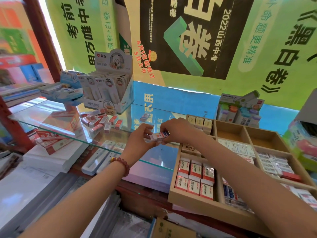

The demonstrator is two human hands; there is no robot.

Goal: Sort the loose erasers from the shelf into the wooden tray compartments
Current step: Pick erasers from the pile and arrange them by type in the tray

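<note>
Pinching one eraser [159, 135]: left hand [137, 139] and right hand [174, 129] (two hands), near one tray [197, 206].

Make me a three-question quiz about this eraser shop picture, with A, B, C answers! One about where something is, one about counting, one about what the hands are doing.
1. Where is the pile of loose erasers?
A) on the glass shelf
B) in a bag
C) on the floor

2. How many red 2B erasers fill the wooden tray's near-left compartment?
A) two
B) six
C) ten

3. What is happening to the white eraser?
A) both hands hold it
B) it lies alone
C) it is falling

Answers:
1 A, the pile lies on the glass, left of the hands.
2 B, two rows of three.
3 A, the left hand and the right hand pinch its ends.
</note>
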